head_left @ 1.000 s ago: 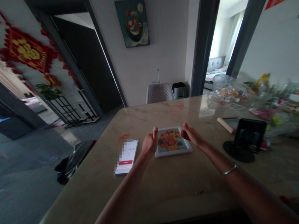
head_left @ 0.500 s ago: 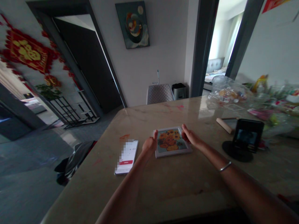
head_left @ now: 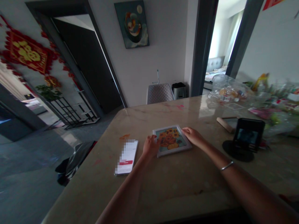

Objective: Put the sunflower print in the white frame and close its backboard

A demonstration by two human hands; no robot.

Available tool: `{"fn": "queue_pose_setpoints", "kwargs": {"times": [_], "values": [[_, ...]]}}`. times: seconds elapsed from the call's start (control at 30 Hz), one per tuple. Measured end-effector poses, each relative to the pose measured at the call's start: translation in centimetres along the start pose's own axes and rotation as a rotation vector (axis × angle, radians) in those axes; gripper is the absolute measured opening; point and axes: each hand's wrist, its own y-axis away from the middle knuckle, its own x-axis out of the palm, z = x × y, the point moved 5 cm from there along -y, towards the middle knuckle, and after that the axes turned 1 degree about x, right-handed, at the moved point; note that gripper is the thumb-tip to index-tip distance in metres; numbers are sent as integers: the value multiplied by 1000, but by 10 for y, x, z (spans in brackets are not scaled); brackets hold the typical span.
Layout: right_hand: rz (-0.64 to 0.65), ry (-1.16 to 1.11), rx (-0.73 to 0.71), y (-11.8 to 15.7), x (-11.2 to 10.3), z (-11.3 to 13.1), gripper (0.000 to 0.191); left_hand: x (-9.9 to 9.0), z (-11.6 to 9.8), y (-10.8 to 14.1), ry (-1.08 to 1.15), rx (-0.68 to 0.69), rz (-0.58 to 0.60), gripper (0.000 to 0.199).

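A small white-framed picture of sunflowers (head_left: 172, 140) lies flat on the marble table top (head_left: 149, 193). My left hand (head_left: 150, 147) holds its left edge, with the fingers over the corner of the picture. My right hand (head_left: 192, 137) grips the right edge with its fingertips. A bracelet circles my right wrist. To the left of my left hand, a smartphone (head_left: 126, 157) lies face up with a lit screen, part of it blurred out.
A black stand (head_left: 243, 152) with a dark device sits to the right, beside a wooden strip (head_left: 224, 124). Plastic bags and clutter (head_left: 230, 91) crowd the far right. A quilted chair (head_left: 160, 94) stands beyond the table's far edge.
My left hand has come down from a raised thumb onto the frame's left edge. The frame has turned slightly on the table.
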Motion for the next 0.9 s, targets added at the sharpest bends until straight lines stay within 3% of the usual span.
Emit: {"fn": "queue_pose_setpoints", "kwargs": {"times": [0.17,0.27,0.37,0.47,0.57,0.77,0.9], "values": [[-62,-450,-57,8,-6,21,46,0,-3,-1,88,42,54,43],[-98,-726,-155,18,-10,42,58,3,-17,2,102,176,133,38],[-94,-816,-253,27,-7,56,65,8,-32,7,79,331,209,35],[9,-694,-264,32,5,61,58,11,-41,11,102,430,261,37],[66,-517,-268,36,15,64,43,12,-40,10,211,412,290,39],[-111,-252,-377,42,10,71,46,14,-23,5,466,187,242,45],[-123,-67,-513,45,8,77,57,18,-14,0,626,91,184,46]]}}
